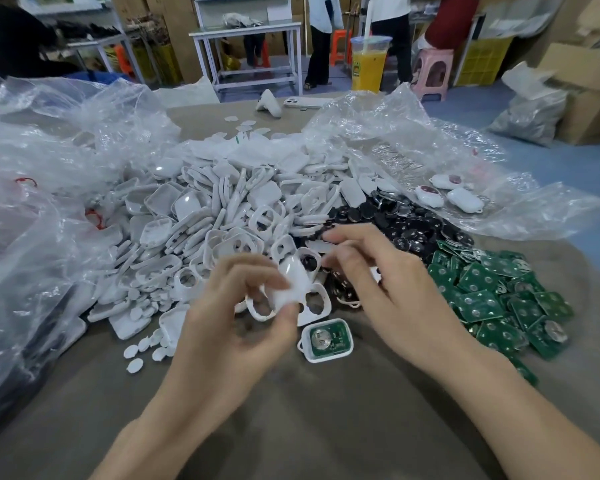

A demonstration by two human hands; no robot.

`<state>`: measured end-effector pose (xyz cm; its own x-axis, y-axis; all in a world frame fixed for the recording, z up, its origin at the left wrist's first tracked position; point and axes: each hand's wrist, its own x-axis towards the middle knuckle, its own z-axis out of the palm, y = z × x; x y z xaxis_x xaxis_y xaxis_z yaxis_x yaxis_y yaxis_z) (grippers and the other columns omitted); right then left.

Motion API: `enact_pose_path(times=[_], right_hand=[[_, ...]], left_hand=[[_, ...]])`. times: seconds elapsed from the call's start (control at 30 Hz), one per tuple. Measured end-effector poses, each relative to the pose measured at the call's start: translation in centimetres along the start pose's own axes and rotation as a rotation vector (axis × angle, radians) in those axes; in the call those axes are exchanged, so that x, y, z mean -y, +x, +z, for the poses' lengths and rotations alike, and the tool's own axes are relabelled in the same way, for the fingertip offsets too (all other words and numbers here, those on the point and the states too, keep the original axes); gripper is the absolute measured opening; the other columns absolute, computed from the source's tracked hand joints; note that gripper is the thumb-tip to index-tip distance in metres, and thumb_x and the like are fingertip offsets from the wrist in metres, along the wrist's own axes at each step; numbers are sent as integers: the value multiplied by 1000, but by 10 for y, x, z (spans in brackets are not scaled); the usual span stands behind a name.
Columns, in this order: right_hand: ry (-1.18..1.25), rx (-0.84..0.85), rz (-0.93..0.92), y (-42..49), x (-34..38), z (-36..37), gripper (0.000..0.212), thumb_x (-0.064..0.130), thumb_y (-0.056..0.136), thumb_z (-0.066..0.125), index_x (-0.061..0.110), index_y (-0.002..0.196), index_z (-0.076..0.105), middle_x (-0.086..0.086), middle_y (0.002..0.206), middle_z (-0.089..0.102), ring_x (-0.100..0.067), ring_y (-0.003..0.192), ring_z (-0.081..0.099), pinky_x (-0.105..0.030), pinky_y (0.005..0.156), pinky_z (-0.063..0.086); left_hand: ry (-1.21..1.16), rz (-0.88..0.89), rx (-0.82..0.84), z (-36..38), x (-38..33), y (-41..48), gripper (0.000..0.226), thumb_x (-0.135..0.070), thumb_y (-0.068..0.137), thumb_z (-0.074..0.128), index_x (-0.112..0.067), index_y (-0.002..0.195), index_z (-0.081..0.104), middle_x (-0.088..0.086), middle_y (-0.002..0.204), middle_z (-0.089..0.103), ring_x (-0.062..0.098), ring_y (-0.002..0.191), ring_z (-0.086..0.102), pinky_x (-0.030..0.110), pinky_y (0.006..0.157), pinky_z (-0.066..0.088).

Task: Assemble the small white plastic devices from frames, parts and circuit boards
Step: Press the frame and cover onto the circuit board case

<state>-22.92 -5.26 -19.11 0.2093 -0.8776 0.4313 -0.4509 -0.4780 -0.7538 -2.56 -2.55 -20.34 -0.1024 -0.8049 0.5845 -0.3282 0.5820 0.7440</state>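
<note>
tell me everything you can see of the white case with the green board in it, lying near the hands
The white case is a rounded-square plastic shell, lying flat, open side up, on the grey-brown table cover. A green circuit board sits inside it, with a round silvery disc on it. A small loop juts from one edge. It lies nearer the viewer than the left hand and right hand; neither touches it.

Blue floor (551,157) at right. White metal-frame table (246,29) at back centre, brown boards (181,39) behind it. Orange stool (340,46) and pink stool (433,67) near standing person (319,50). Yellow crate (482,60) and cardboard boxes (589,95) far right. Even indoor light.
</note>
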Motion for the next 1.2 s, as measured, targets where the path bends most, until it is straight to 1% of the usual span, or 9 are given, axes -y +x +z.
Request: enact_pose_path(times=[0.1,0.23,0.37,0.47,0.7,0.97,1.07,1.13,1.2], right_hand=[[-50,60,-10,-22,-8,-14,19,46,103,46,44,121,53,19,104,67,-7,98,66,-14,78,47],[-185,287,13,-39,-14,-18,54,70,83,59,53,131,39,24,115,58,7,110,56,-6,90,42],[-344,397,-13,-38,-17,-14,71,70,81,59,56,139,20,29,122,44,14,112,43,0,92,32],[-337,385,-21,-37,-17,-13,71,67,83,58,53,142,21,29,124,42,21,110,39,4,92,27],[-342,403,-8,-36,-20,-12,70,63,86,57,51,147,25,29,124,49,16,117,38,-1,97,28],[-370,415,-14,-36,-19,-11,71,67,85,53,51,147,23,27,121,52,7,117,43,-24,100,43],[-383,410,-25,-36,-20,-11,71,66,85,54,49,147,25,28,120,51,7,115,43,-17,99,39],[-375,411,-22,-36,-21,-11,69,65,86,56,49,147,26,29,120,52,7,116,42,-13,97,36],[-366,412,-24,-36,-21,-11,67,63,87,58,49,146,28,28,119,53,6,116,43,-12,99,36]], left_hand=[[176,23,191,-4,2,-14,13,-34,88,68,-39,100,64,-13,117,59,9,103,64,11,76,47],[304,47,327,-3,6,-16,11,-44,91,63,-39,100,64,-20,120,58,5,107,64,14,87,45],[327,12,379,-3,8,-17,14,-50,91,59,-44,103,61,-25,124,55,2,115,60,15,92,43],[304,-1,405,-2,9,-15,13,-49,92,61,-43,103,63,-23,124,56,7,116,60,17,92,44],[319,-21,456,-2,13,-16,14,-53,91,62,-46,103,63,-25,126,56,7,120,58,18,94,43],[215,-136,423,1,8,-15,22,-53,86,64,-47,108,63,-20,125,61,8,120,58,16,96,43],[67,-269,287,1,5,-16,26,-46,85,78,-44,108,65,-15,115,67,9,100,66,14,83,49],[30,-292,177,0,4,-16,28,-41,81,76,-42,107,66,-14,101,70,4,77,63,10,65,48],[38,-284,42,-3,4,-13,26,-41,76,73,-45,102,67,-14,99,70,4,71,61,10,61,47]])
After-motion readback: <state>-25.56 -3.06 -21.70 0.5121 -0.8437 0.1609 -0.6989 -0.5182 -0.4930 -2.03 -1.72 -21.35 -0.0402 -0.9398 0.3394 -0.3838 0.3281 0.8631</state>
